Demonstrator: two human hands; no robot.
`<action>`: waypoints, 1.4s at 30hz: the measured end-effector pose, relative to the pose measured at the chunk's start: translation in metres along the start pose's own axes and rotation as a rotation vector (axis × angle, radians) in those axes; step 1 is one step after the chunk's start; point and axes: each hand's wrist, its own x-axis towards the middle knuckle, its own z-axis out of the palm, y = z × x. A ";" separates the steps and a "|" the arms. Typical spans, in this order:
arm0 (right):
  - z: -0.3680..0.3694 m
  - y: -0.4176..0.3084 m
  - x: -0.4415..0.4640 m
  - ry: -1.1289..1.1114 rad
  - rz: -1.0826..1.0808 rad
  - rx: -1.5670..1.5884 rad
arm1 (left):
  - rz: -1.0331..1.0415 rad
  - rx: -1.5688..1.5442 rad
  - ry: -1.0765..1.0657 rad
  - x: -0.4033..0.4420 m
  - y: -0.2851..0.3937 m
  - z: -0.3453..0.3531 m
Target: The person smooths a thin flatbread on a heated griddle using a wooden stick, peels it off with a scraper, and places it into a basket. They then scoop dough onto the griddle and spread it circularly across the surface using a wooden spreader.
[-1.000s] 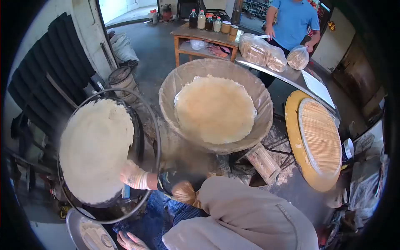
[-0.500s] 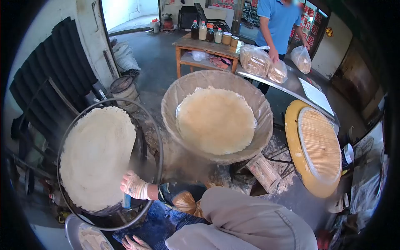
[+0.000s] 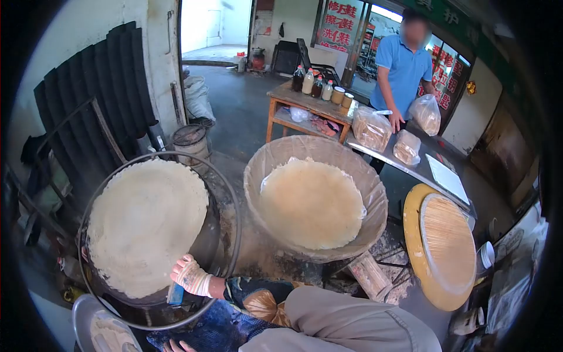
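Observation:
A wide round griddle (image 3: 216, 237) at the left bears a pale, thin sheet of batter (image 3: 146, 223). Along the sheet's lower right side, a strip of dark metal shows. My right hand (image 3: 190, 276), its wrist and palm wrapped in cloth bands, is over the griddle's near right edge with the fingers curled. It grips a flat blue tool (image 3: 175, 293) whose exact kind I cannot make out. At the bottom edge, only the fingers of my left hand (image 3: 177, 346) show, apart, against a dark blue cloth (image 3: 217, 325); the rest is cut off.
A lined basket (image 3: 375, 226) holds stacked round flatbreads (image 3: 311, 202). A metal ring (image 3: 236, 234) surrounds the griddle. A bowl of pale batter or flour (image 3: 108, 337) stands lower left. A yellow board with a slatted mat (image 3: 448, 234) leans right. Behind a metal table, a person (image 3: 404, 64) handles bagged food.
The view has tilted upward, so the scene sits lower. My right hand keeps the blue tool near the griddle's edge. The person's hand has come off the smaller bag on the table.

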 end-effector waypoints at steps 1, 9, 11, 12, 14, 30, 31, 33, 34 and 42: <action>-0.002 -0.001 0.002 -0.016 -0.003 0.001 | -0.006 0.004 0.002 0.000 -0.001 0.001; 0.017 -0.014 0.008 0.048 -0.097 -0.010 | -0.038 -0.010 0.030 0.005 -0.008 -0.003; 0.032 -0.017 0.011 -0.080 -0.124 0.048 | -0.049 -0.004 0.028 0.005 -0.009 -0.003; 0.040 -0.018 0.012 -0.058 -0.161 0.083 | -0.053 -0.002 0.025 0.004 -0.010 -0.003; 0.042 -0.020 0.015 -0.014 -0.230 0.154 | -0.070 0.003 0.004 0.006 -0.010 -0.005; 0.038 -0.041 0.058 -0.517 -0.287 -0.065 | -0.067 -0.038 0.028 0.009 -0.015 -0.005; 0.035 -0.040 0.056 -0.535 -0.278 -0.064 | -0.075 -0.037 0.014 0.010 -0.016 -0.007; 0.030 -0.038 0.055 -0.498 -0.297 -0.076 | -0.089 -0.037 -0.013 0.012 -0.014 -0.011; 0.026 -0.036 0.053 -0.445 -0.325 -0.087 | -0.074 -0.063 0.003 0.015 -0.012 -0.012; 0.001 -0.029 0.064 -0.121 -0.359 0.170 | -0.228 -0.206 -0.053 0.000 -0.018 0.003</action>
